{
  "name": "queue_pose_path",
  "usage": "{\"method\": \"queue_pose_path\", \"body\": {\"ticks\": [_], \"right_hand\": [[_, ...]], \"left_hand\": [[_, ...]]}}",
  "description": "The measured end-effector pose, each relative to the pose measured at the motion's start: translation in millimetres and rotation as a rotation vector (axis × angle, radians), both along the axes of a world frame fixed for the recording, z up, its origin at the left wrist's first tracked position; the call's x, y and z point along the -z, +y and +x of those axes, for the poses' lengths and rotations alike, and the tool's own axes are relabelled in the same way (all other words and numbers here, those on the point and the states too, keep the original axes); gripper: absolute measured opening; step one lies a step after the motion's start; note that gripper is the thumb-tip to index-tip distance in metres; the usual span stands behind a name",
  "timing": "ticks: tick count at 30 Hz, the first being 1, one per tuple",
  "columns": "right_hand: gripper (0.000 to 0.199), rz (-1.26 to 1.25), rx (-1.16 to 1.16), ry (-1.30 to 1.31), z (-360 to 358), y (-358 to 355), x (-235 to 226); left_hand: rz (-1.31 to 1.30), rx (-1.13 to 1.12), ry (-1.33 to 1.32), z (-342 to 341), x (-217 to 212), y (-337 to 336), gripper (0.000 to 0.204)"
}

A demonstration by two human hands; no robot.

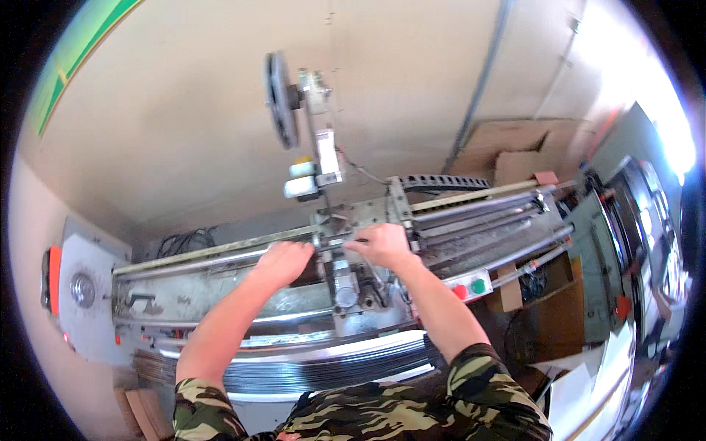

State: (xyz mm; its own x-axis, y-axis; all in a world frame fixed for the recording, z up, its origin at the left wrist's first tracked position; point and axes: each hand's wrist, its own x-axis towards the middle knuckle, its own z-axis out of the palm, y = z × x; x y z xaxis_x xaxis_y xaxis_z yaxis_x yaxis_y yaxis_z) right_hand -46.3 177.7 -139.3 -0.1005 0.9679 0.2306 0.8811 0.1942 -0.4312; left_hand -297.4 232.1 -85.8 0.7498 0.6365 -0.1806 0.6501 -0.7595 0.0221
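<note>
My left hand (285,263) is closed at the left side of a metal carriage (360,214), its fingers curled in; what they hold is too small to make out. Just right of it, my right hand (384,245) pinches at the middle of the carriage, with a small dark bit showing at the fingertips that I cannot name. The carriage sits across the rails of a long bench machine (184,297). Between my forearms, a silvery cylindrical part (346,292) stands on the carriage's near side. Above, a post (323,140) carries a grey disc-shaped reel (280,101).
A control box (468,288) with a red and a green button sits right of my right forearm. Close to my body lies a bundle of thin dark rods (323,371). A black cable chain (445,182) runs behind the rails; an open cardboard box (548,290) stands below right.
</note>
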Motion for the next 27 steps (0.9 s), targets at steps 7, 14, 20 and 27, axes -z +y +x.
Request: {"method": "queue_pose_path", "body": {"ticks": [7, 14, 20, 27], "right_hand": [[0.031, 0.312, 0.069, 0.149, -0.3, -10.5, 14.5], [0.027, 0.356, 0.013, 0.084, 4.3, -11.7, -3.3], [0.028, 0.387, 0.083, 0.19, -1.1, -16.2, 24.6], [0.072, 0.326, 0.231, 0.204, 1.2, -47.4, -5.1]], "left_hand": [[-0.089, -0.044, -0.29, 0.4, 0.0, -1.8, 0.016], [-0.271, -0.229, -0.526, -6.8, 19.7, 7.0, 0.025], [-0.463, -0.353, -0.532, -5.8, 14.2, 12.9, 0.024], [-0.312, -0.333, -0.575, -7.7, 26.7, 6.3, 0.018]]}}
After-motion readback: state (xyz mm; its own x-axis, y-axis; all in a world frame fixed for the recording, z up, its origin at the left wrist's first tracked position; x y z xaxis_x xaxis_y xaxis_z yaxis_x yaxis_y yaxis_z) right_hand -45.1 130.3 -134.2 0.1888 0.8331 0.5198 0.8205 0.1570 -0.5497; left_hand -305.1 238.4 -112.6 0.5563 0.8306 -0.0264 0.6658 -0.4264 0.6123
